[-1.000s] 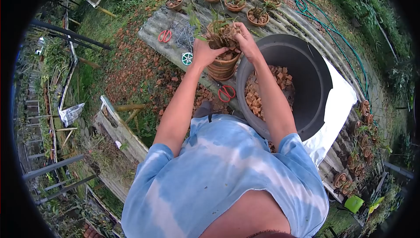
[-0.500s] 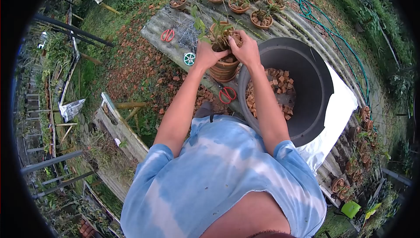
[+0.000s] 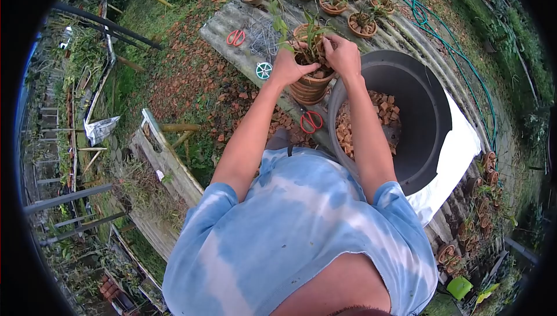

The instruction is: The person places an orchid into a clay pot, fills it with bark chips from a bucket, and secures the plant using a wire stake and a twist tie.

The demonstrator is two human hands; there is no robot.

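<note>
A leafy plant [image 3: 311,42] stands in a ribbed terracotta pot [image 3: 310,91] with brown chunks around its base. My left hand [image 3: 290,71] is at the pot's left side, its thumb stretched over the chunks and its other fingers curled round the plant's stems, partly hidden by leaves. On the right of the plant, my right hand [image 3: 346,58] has its fingers closed at the pot's rim; what they pinch is hidden. Red-handled scissors [image 3: 311,121] lie just below the pot. To the right is a big black tub [image 3: 426,136] holding broken brick chunks [image 3: 383,107].
On the corrugated sheet [image 3: 232,17] lie another red-handled pair of scissors [image 3: 236,38], a pile of wires [image 3: 264,38] and a green-white spool [image 3: 264,70]. Several potted plants [image 3: 362,24] line the back. A white sheet [image 3: 458,147] sticks out under the tub; a green hose [image 3: 447,43] runs behind.
The whole view has shifted slightly, so the scene sits further right. My right hand has turned a little at the pot's right rim; my left stays by the plant.
</note>
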